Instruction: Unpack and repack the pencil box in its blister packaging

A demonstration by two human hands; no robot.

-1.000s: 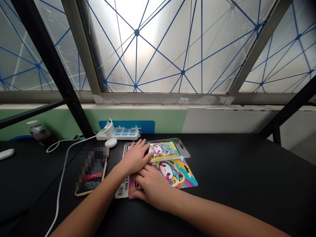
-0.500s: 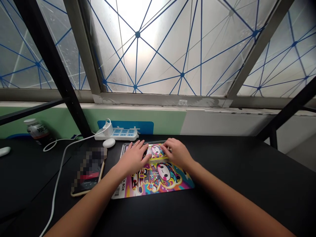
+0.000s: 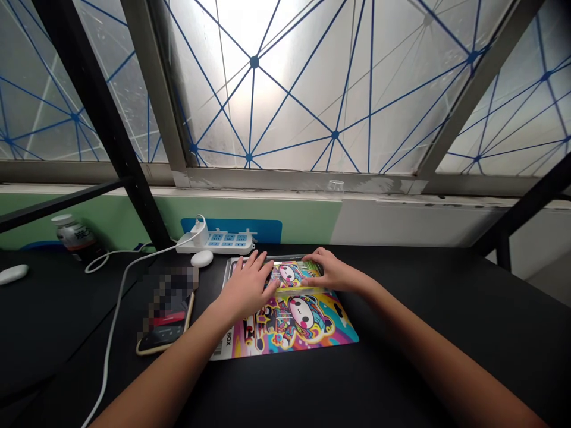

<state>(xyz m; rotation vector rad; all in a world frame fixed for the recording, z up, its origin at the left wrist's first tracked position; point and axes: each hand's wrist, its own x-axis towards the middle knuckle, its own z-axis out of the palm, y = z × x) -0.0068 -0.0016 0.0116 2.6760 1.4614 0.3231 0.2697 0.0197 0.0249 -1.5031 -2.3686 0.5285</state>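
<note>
A flat, brightly printed package [image 3: 307,327] with a cartoon face and the word BOX lies on the black desk. Along its far side sits a narrower raised box [image 3: 288,275] in matching print, with clear plastic around it. My left hand [image 3: 250,282] rests flat over the left part of this box, fingers spread and hiding what is below. At the other end, my right hand [image 3: 332,270] spans the box, fingertips at its far edge and thumb at its near edge. Whether the box is separate from the card under it I cannot tell.
A phone [image 3: 167,333], partly blurred, lies left of the package. Behind it are a white oval case [image 3: 201,258] and a power strip [image 3: 229,242] with a plugged-in white cable [image 3: 107,351]. A dark bottle [image 3: 75,235] stands far left; black frame posts [image 3: 107,131] flank the desk.
My right hand has opened from a pinch near the box's right end to a wider grasp across it. My left hand stays on the box. The view has shifted slightly.
</note>
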